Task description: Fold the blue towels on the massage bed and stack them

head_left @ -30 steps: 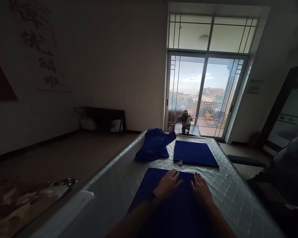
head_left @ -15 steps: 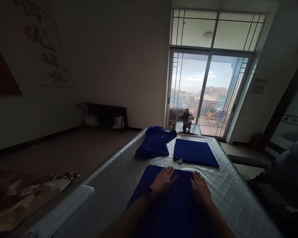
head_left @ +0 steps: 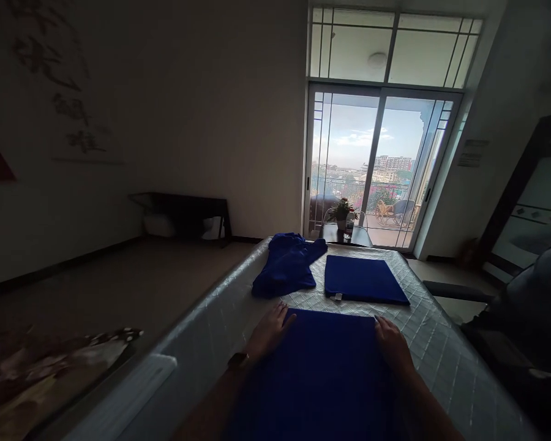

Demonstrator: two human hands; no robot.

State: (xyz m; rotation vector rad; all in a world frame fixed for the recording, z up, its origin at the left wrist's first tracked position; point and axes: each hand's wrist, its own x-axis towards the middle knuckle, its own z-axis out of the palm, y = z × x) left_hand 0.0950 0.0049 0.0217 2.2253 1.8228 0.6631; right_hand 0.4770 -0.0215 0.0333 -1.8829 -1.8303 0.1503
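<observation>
A smooth blue cloth [head_left: 326,373], laid in a flat rectangle, stretches from the bottom edge up the middle of the bed. My left hand [head_left: 269,334] rests along its far left corner, fingers stretched forward and thumb apart on the cloth. At the far right corner, my right hand [head_left: 392,343] touches the edge with its fingers extended and slightly bent; its thumb is hidden. Just beyond lies a neatly folded blue cloth [head_left: 365,278] with a small white label on its near edge. To its left is a loosely spread, crumpled blue garment [head_left: 287,266].
The quilted, shiny mattress [head_left: 220,306] carries the cloths. A white strip-like object [head_left: 138,392] lies by its left edge. Patterned fabric [head_left: 50,373] is at lower left. A small table with a potted plant [head_left: 342,213] stands before the glass sliding door [head_left: 344,135]. Dark furniture [head_left: 528,312] is right.
My hands have moved apart, from on top of the near blue cloth out to its left and right far corners. The view has shifted slightly to the right.
</observation>
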